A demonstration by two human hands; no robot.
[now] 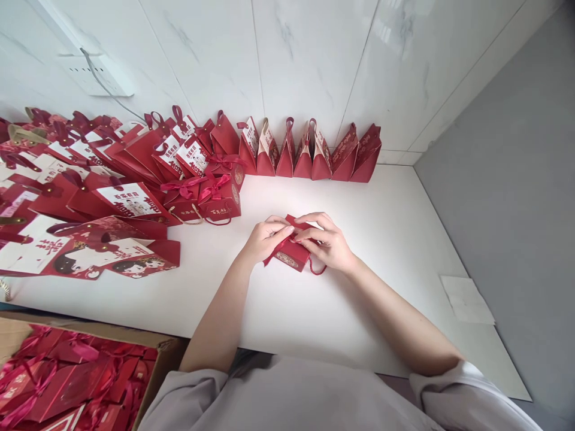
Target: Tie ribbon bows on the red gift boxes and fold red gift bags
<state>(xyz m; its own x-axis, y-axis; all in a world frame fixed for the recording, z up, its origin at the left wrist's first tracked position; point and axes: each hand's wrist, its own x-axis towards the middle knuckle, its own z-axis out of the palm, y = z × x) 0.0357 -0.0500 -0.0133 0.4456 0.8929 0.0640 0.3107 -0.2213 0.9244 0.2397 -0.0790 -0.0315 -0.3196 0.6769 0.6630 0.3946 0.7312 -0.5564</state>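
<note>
— Both hands meet at the middle of the counter [368,311]: our left hand [265,239] and our right hand [326,242] have their fingers curled closed around one small red gift box [291,254], pinching at its ribbon on top. The box rests on the counter between them, a loop of red cord trailing out beneath the right hand.

— How much room do we have around it?

— Plenty to the right and toward us: bare white counter runs to the right edge, where the grey floor [516,197] begins, and to the near edge at our sleeves. A pale sheet of paper [467,299] lies at that right edge, well apart from the hands.

— And what hems us in?

— To the left, a spread of flat red cards and bags [90,227] crowds the counter, with two ribboned boxes [209,200] nearest our left hand but not touching it. Along the back, a row of upright red bags [309,152] leans against the white tiled wall [314,60]. Below the near left edge sits a cardboard carton [159,365] full of red boxes.
</note>
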